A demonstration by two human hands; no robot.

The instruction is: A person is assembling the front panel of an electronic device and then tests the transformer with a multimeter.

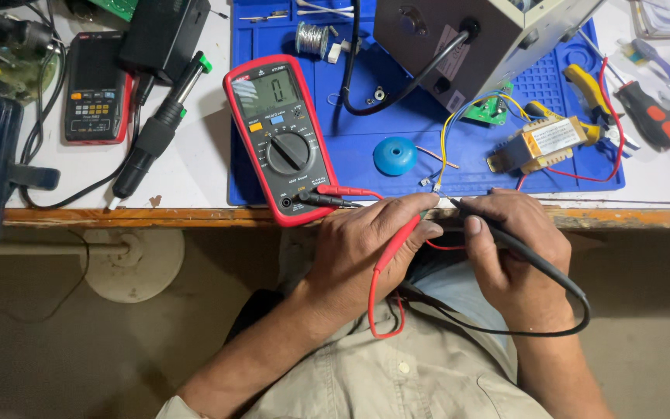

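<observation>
- Left hand (pixel 366 248) was closed around the red probe (pixel 397 242), its long axis slanting up-right toward the wire ends (pixel 436 186) at the counter (pixel 195 167) edge
- Right hand (pixel 513 248) pinched the black probe (pixel 498 233), tip pointing up-left to those ends
- Both tips met just ahead; the multimeter (pixel 281 140) lay to the left

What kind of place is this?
Probably an electronics repair bench: a red meter sits on a blue mat, beside a soldering iron, and both hands hold test probes.
</observation>
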